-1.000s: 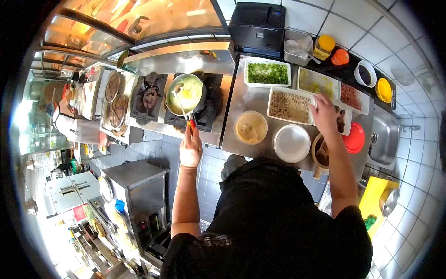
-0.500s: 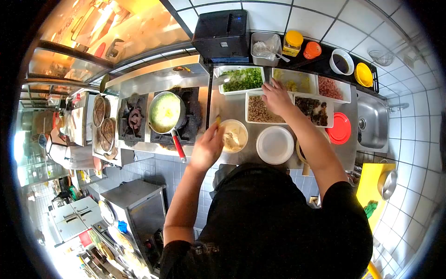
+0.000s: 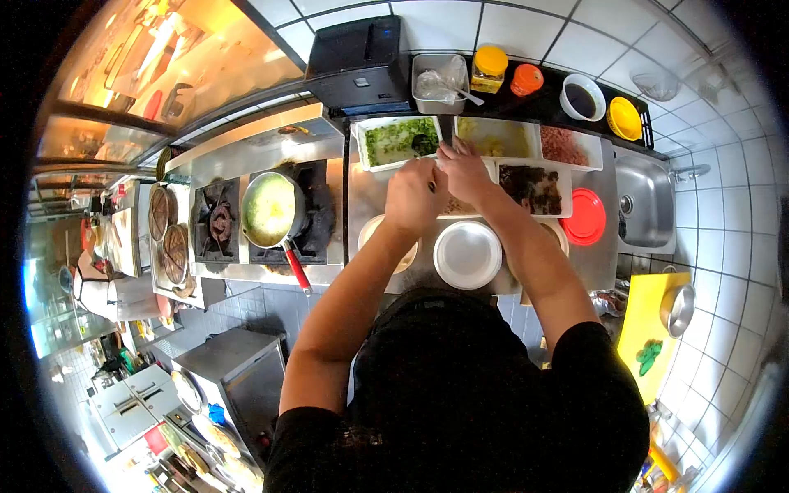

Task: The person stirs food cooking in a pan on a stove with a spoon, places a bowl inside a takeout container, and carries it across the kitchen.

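Note:
My left hand [image 3: 415,200] is a fist with a bit of dark handle showing at its side. Just beyond it, a dark round-headed spoon [image 3: 424,145] rests in the white tray of chopped greens [image 3: 386,145]; the fist hides where spoon and handle meet. Touching it on the right, my right hand [image 3: 467,174] has its fingers bunched near the tray edges, and what they hold, if anything, is hidden. Below both hands lies a tray of minced brown food [image 3: 457,207], mostly covered. A bowl [image 3: 404,261] sits partly behind my left forearm.
A pot [image 3: 269,209] with a red handle and pale green liquid stands on the stove at left. Near me are a white round container [image 3: 467,255] and a red lid [image 3: 583,217]. More food trays [image 3: 567,148] line the back, with a sink [image 3: 645,205] at right.
My left hand has moved up and right from the bowl to the greens tray. My right hand has shifted left, beside it. The spoon head in the greens now lies further right.

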`<state>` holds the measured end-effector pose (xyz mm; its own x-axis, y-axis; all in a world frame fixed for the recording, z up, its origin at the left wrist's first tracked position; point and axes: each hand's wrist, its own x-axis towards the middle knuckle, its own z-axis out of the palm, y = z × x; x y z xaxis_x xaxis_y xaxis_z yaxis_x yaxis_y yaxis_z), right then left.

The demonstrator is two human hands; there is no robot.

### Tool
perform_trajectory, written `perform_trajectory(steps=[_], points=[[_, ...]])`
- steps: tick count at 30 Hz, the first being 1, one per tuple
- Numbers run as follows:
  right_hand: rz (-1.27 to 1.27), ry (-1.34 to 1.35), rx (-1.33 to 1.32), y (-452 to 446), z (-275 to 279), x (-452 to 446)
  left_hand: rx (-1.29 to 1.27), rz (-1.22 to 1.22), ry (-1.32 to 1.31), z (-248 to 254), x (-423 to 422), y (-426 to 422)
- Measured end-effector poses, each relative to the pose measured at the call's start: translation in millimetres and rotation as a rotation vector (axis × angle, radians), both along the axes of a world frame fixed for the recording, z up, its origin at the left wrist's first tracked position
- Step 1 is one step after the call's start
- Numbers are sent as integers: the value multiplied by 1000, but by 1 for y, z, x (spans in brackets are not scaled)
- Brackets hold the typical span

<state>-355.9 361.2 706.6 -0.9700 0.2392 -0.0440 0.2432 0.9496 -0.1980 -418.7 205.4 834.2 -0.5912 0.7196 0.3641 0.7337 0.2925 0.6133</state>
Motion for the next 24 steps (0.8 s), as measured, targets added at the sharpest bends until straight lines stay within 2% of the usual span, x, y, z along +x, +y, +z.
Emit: perform_trajectory(steps=[3, 4, 6, 9, 14, 17, 20, 24], points=[[8, 16, 26, 2, -4, -2, 147, 182, -228, 1, -19, -1], [5, -16, 38, 1, 5, -1, 125, 254, -542, 12, -22, -7], [-3, -54, 38, -1, 14, -1, 550, 381, -1086, -5, -44, -18], [-5, -74, 11, -2, 17, -1, 617, 487, -1200, -10, -62, -46], [-20, 0, 43, -6, 23, 10, 681, 464, -1176, -6, -59, -73], [-80, 138, -97, -9, 30, 23, 705, 447, -1159, -4, -60, -83], [-82, 217, -84, -13, 41, 41, 723, 437, -1160, 0, -62, -91], [-116, 179, -92, -19, 66, 66, 751, 449, -1173, 1, -66, -97]])
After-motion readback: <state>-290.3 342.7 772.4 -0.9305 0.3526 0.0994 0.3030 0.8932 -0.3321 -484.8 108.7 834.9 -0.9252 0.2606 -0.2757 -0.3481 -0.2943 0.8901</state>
